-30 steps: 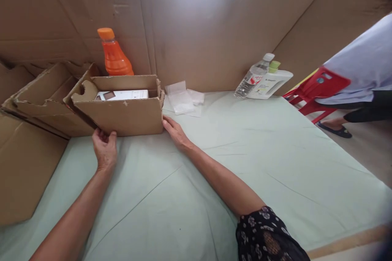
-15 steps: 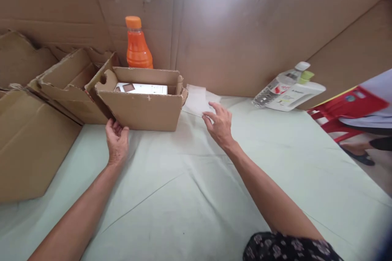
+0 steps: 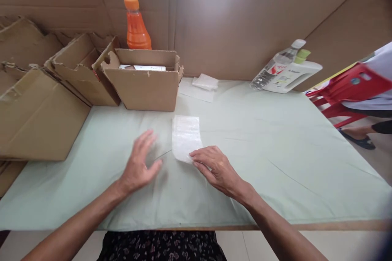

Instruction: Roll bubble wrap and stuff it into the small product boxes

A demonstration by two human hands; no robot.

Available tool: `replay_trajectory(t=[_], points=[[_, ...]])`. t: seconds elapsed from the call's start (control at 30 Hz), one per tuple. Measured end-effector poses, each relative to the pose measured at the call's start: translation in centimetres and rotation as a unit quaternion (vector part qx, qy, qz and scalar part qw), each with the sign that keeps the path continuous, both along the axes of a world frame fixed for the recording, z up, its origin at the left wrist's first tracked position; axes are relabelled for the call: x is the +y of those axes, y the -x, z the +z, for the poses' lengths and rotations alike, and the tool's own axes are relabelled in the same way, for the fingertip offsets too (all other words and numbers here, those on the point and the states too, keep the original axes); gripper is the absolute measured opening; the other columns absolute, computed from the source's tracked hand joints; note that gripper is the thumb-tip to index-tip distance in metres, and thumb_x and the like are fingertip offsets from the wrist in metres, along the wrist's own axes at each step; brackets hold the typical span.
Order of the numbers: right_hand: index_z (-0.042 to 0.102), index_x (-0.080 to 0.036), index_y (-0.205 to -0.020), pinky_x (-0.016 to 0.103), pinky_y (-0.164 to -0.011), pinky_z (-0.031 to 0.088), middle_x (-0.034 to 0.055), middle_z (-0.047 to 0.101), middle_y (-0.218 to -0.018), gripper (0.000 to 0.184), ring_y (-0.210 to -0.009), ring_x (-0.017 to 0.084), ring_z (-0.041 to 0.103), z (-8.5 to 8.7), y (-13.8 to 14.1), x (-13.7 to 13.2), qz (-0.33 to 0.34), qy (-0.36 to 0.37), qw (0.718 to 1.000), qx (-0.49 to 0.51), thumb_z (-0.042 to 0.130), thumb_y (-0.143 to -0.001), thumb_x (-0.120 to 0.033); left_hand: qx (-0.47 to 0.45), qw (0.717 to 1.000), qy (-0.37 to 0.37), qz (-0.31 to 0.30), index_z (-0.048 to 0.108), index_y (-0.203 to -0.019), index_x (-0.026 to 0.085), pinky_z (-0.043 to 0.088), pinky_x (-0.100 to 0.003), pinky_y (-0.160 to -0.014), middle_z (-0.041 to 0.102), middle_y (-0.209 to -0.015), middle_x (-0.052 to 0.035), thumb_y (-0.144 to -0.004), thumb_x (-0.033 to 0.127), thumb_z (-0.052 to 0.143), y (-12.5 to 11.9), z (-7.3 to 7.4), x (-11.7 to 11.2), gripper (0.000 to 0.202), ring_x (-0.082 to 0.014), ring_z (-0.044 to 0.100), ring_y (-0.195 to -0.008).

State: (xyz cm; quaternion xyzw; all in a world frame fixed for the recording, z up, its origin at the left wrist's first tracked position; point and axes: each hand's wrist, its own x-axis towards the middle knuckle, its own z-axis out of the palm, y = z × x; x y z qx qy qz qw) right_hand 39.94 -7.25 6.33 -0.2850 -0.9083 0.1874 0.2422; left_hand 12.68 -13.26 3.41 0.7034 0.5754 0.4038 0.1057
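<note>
A small clear plastic bag (image 3: 185, 136) lies flat on the pale green table cloth (image 3: 275, 142) in front of me. My right hand (image 3: 216, 168) rests on the bag's near corner, fingers pressed on it. My left hand (image 3: 141, 165) hovers just left of the bag with fingers spread, holding nothing. Behind the bag stands an open cardboard box (image 3: 143, 83) with white items inside.
More clear bags (image 3: 202, 85) lie beside the box. An orange bottle (image 3: 136, 26) stands behind it. Torn cardboard boxes (image 3: 45, 89) fill the left. A water bottle (image 3: 274, 65) and a white bottle (image 3: 294, 75) lean at the back right. A red stool (image 3: 346, 94) and a seated person are at the right.
My right hand left the pile by the box and brought one clear bag toward me. My left hand let go of the box and moved near the bag.
</note>
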Motion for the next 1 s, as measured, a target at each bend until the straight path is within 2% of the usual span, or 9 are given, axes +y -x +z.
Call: replay_trajectory(t=[0.13,0.2,0.3,0.43,0.53,0.63,0.8,0.9,1.0], points=[[0.071,-0.020,-0.101,0.037,-0.086,0.050,0.0045,0.077,-0.093,0.021,-0.088,0.019,0.069,0.5,1.5,-0.7,0.045,0.083,0.994,-0.050,0.050,-0.101,-0.021,0.010,0.993,0.013,-0.119,0.036,-0.151,0.022,0.044,-0.051,-0.112,0.060,-0.138,-0.0151,-0.087,0.021,0.062,-3.5,-0.3,-2.6,0.069,-0.0292,0.054,-0.132],[0.070,-0.022,-0.112,0.039,-0.089,0.051,0.0061,0.076,-0.104,0.022,-0.097,0.021,0.069,0.7,1.4,-0.9,0.035,0.128,0.991,-0.028,0.054,-0.100,-0.030,-0.037,0.993,0.067,-0.090,0.048,-0.142,0.021,0.052,-0.043,-0.101,0.070,-0.120,-0.0106,-0.090,0.020,0.056,-4.0,-0.6,-2.2,0.053,-0.0236,0.065,-0.110],[0.054,-0.027,-0.141,0.042,-0.094,0.052,0.0089,0.071,-0.124,0.058,-0.112,0.025,0.066,0.2,0.5,-0.8,0.002,0.194,0.981,0.009,0.070,-0.089,-0.048,-0.117,0.976,0.183,-0.025,0.054,-0.136,0.019,0.054,-0.033,-0.082,0.072,-0.110,-0.0078,-0.089,0.025,0.055,-3.7,-0.7,-1.1,0.048,-0.0191,0.066,-0.090],[0.052,-0.024,-0.141,0.035,-0.081,0.056,0.0047,0.074,-0.100,0.051,-0.086,0.019,0.070,-2.2,0.1,-0.4,-0.060,0.229,0.971,0.027,0.063,-0.093,-0.036,-0.148,0.957,0.248,0.005,0.049,-0.142,0.015,0.047,-0.028,-0.070,0.065,-0.082,0.0002,-0.086,0.030,0.055,-3.6,-0.5,-0.3,0.059,-0.0151,0.057,-0.070],[0.057,-0.022,-0.132,0.034,-0.073,0.056,0.0034,0.072,-0.092,0.038,-0.076,0.017,0.067,-3.4,0.6,-0.8,-0.125,0.151,0.980,0.038,0.057,-0.094,-0.027,-0.117,0.959,0.258,0.025,0.047,-0.144,0.015,0.042,-0.027,-0.068,0.057,-0.073,0.0037,-0.084,0.029,0.055,-4.0,-0.2,0.1,0.063,-0.0142,0.050,-0.065],[0.058,-0.021,-0.127,0.039,-0.081,0.053,0.0096,0.071,-0.109,0.032,-0.093,0.023,0.067,-2.9,1.0,-2.3,-0.148,-0.038,0.987,0.045,0.057,-0.095,-0.022,-0.083,0.957,0.278,0.029,0.047,-0.145,0.016,0.041,-0.027,-0.067,0.054,-0.070,0.0049,-0.083,0.028,0.055,-4.3,0.1,0.7,0.063,-0.0149,0.050,-0.065],[0.061,-0.017,-0.123,0.045,-0.087,0.049,0.0133,0.069,-0.118,0.032,-0.107,0.029,0.061,-2.5,2.1,-3.1,-0.021,-0.133,0.989,-0.066,0.059,-0.090,-0.016,-0.037,0.963,0.264,0.030,0.047,-0.144,0.018,0.049,-0.031,-0.075,0.065,-0.082,0.0003,-0.087,0.026,0.053,-4.4,-0.3,1.0,0.058,-0.0172,0.059,-0.074],[0.065,-0.015,-0.117,0.043,-0.083,0.049,0.0131,0.071,-0.114,0.030,-0.101,0.028,0.063,-3.2,2.8,-1.7,-0.021,-0.132,0.986,-0.099,0.053,-0.090,-0.007,0.001,0.991,0.131,0.028,0.048,-0.141,0.018,0.051,-0.041,-0.094,0.065,-0.124,-0.0127,-0.090,0.027,0.054,-4.0,-0.8,-0.1,0.053,-0.0246,0.063,-0.108],[0.067,-0.016,-0.113,0.042,-0.081,0.049,0.0122,0.073,-0.108,0.031,-0.095,0.025,0.065,-3.1,2.8,-0.9,-0.025,-0.091,0.992,-0.081,0.048,-0.092,-0.005,0.062,0.997,0.016,-0.031,0.049,-0.141,0.019,0.042,-0.051,-0.110,0.052,-0.147,-0.0166,-0.089,0.020,0.057,-3.5,-0.9,-1.7,0.053,-0.0315,0.047,-0.137]])
